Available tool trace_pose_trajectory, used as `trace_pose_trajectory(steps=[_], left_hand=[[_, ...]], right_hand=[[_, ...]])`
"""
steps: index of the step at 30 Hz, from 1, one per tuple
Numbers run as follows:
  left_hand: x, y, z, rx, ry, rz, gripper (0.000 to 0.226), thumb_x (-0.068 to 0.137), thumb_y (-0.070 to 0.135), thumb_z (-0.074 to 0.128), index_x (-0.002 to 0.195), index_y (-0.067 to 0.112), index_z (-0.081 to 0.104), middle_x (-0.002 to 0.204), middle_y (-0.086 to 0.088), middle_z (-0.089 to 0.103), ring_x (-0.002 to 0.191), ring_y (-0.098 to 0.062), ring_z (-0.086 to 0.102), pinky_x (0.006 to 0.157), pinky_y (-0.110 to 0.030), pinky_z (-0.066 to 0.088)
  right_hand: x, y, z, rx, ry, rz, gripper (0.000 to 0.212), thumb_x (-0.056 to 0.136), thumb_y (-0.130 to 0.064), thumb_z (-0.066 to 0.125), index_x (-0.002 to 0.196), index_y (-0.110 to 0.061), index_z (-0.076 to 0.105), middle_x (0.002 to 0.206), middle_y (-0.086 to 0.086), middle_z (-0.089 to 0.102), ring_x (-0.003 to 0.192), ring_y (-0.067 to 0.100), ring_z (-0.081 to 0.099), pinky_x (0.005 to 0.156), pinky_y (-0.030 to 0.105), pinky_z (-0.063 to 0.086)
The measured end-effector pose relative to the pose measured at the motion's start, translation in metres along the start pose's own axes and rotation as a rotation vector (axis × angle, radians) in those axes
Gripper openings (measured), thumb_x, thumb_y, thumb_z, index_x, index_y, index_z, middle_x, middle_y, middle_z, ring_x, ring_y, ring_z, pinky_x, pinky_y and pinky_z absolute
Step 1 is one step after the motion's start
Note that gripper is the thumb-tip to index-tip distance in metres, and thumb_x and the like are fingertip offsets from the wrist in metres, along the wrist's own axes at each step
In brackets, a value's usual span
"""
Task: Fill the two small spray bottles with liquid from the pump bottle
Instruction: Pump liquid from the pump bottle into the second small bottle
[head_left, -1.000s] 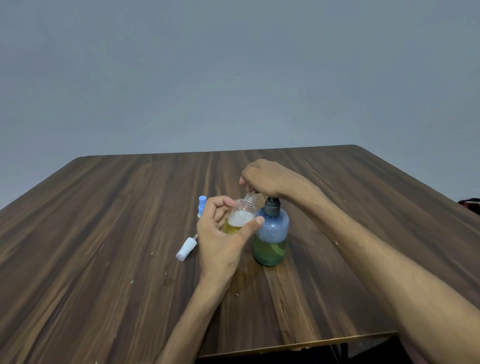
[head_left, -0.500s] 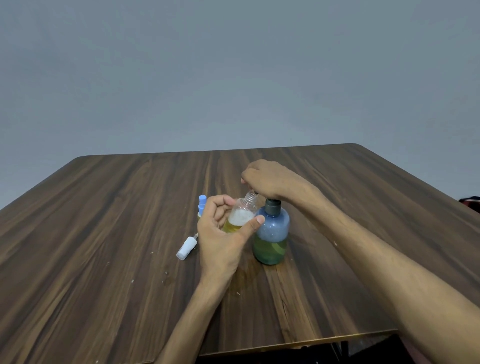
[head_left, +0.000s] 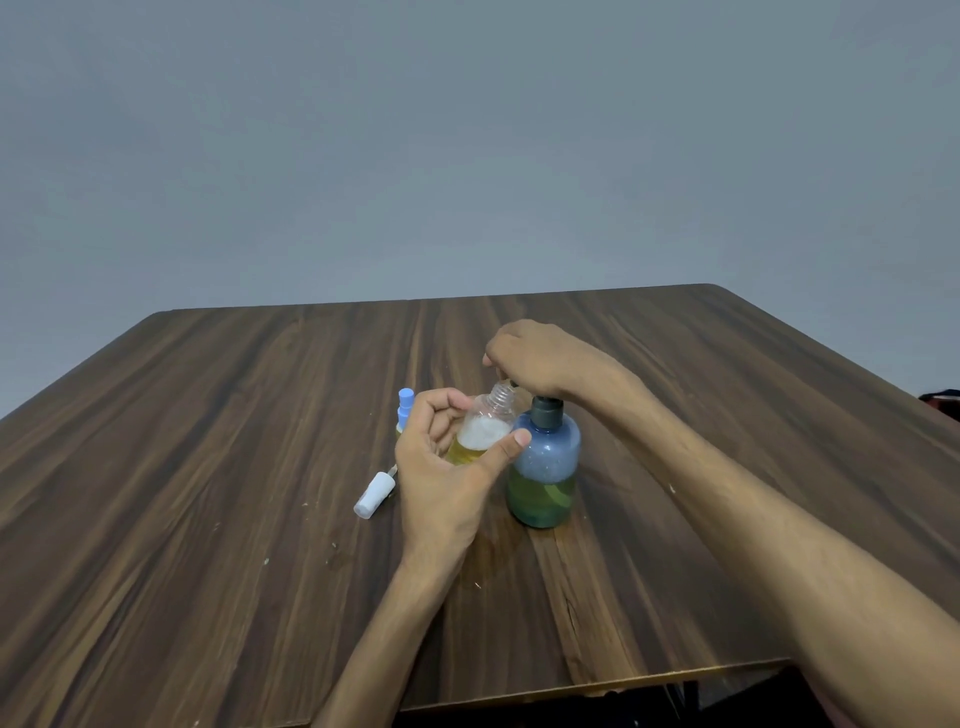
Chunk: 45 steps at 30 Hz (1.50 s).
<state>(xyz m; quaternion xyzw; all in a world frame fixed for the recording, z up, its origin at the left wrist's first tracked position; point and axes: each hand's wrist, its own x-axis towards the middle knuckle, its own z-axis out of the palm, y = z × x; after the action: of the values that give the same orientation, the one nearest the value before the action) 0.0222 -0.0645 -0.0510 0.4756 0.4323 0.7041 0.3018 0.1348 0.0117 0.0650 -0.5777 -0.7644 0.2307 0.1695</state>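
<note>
My left hand (head_left: 447, 467) grips a small clear spray bottle (head_left: 485, 428) with its cap off, tilted a little, holding yellow liquid and white foam. Its threaded neck sits under the spout of the blue pump bottle (head_left: 545, 467), which stands upright on the table with green-yellow liquid in its lower half. My right hand (head_left: 540, 358) covers the pump head with curled fingers. The second small spray bottle (head_left: 405, 410), with a blue spray top, stands behind my left hand, mostly hidden. A white spray top (head_left: 374, 494) lies on the table to the left.
The dark wooden table (head_left: 208, 467) carries a faint wet patch (head_left: 488, 561) in front of the pump bottle. Its near edge runs along the bottom of the view. A grey wall stands behind. A dark object (head_left: 943, 400) shows at the far right.
My right hand and the pump head have dipped and risen slightly over the bottle. My left hand keeps the small bottle in the same place.
</note>
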Motion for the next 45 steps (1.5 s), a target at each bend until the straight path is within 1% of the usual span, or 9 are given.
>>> trace_pose_trajectory(steps=[5,9,16,25,31,35,39,43,45], left_hand=[[-0.001,0.002,0.000,0.001,0.004,0.011,0.051,0.062,0.018,0.096,0.100,0.017,0.062,0.098,0.000,0.077,0.095,-0.018,0.075,0.089,-0.041,0.062],[-0.001,0.001,-0.001,-0.002,0.000,0.009,0.052,0.062,0.019,0.096,0.102,0.016,0.062,0.100,-0.002,0.077,0.098,-0.020,0.075,0.091,-0.042,0.062],[-0.001,0.003,-0.001,-0.009,0.001,0.014,0.056,0.060,0.024,0.098,0.102,0.016,0.062,0.102,-0.006,0.078,0.098,-0.021,0.076,0.089,-0.040,0.062],[0.000,0.001,0.000,-0.009,0.007,0.005,0.056,0.059,0.026,0.098,0.102,0.018,0.063,0.101,-0.006,0.077,0.098,-0.021,0.075,0.090,-0.043,0.062],[0.000,0.001,0.000,-0.012,0.001,-0.015,0.054,0.061,0.018,0.096,0.103,0.016,0.063,0.103,-0.004,0.078,0.101,-0.024,0.076,0.095,-0.048,0.062],[-0.001,0.001,-0.001,-0.017,0.008,-0.012,0.056,0.059,0.027,0.098,0.102,0.018,0.063,0.102,-0.003,0.078,0.100,-0.022,0.075,0.093,-0.045,0.061],[0.000,0.002,0.001,-0.019,0.005,-0.022,0.056,0.059,0.022,0.098,0.102,0.016,0.062,0.100,0.000,0.078,0.097,-0.018,0.076,0.089,-0.037,0.061],[-0.001,0.002,0.000,-0.010,0.009,-0.022,0.055,0.062,0.015,0.096,0.104,0.012,0.061,0.101,-0.001,0.079,0.097,-0.017,0.076,0.088,-0.035,0.061],[0.000,0.001,-0.001,-0.008,0.009,-0.013,0.056,0.063,0.009,0.099,0.104,0.012,0.061,0.102,-0.004,0.079,0.098,-0.018,0.076,0.089,-0.036,0.062]], right_hand=[[0.003,-0.001,-0.003,-0.032,0.023,-0.030,0.029,0.087,-0.035,0.040,0.081,-0.016,0.060,0.092,0.004,0.068,0.086,0.029,0.064,0.071,0.039,0.046],[0.005,0.001,0.000,-0.007,0.017,-0.017,0.029,0.093,-0.032,0.041,0.094,-0.014,0.064,0.096,0.005,0.070,0.090,0.028,0.066,0.080,0.042,0.051],[0.006,0.001,-0.001,-0.036,0.032,-0.061,0.031,0.087,-0.035,0.037,0.083,-0.015,0.060,0.102,0.001,0.069,0.084,0.027,0.068,0.068,0.040,0.047],[0.012,0.002,-0.003,-0.113,-0.010,-0.042,0.028,0.091,-0.033,0.037,0.079,-0.016,0.055,0.091,0.001,0.063,0.084,0.025,0.064,0.070,0.039,0.043],[0.008,0.001,0.006,-0.127,-0.069,-0.013,0.029,0.068,-0.037,0.028,0.069,-0.016,0.048,0.088,0.006,0.060,0.075,0.024,0.052,0.069,0.040,0.041],[0.009,0.000,0.001,-0.060,-0.003,-0.021,0.038,0.091,-0.034,0.036,0.097,-0.011,0.065,0.105,0.009,0.069,0.090,0.029,0.065,0.082,0.046,0.051],[0.015,0.006,0.007,-0.052,-0.065,0.066,0.023,0.106,-0.021,0.033,0.102,-0.009,0.052,0.110,0.013,0.058,0.096,0.029,0.051,0.085,0.041,0.042],[0.009,-0.001,0.001,-0.085,-0.027,-0.032,0.038,0.080,-0.040,0.028,0.085,-0.015,0.056,0.107,0.006,0.064,0.090,0.027,0.063,0.082,0.045,0.052],[0.010,0.000,0.001,-0.081,-0.029,-0.040,0.032,0.080,-0.039,0.029,0.080,-0.020,0.054,0.103,0.003,0.064,0.091,0.028,0.064,0.084,0.044,0.053]])
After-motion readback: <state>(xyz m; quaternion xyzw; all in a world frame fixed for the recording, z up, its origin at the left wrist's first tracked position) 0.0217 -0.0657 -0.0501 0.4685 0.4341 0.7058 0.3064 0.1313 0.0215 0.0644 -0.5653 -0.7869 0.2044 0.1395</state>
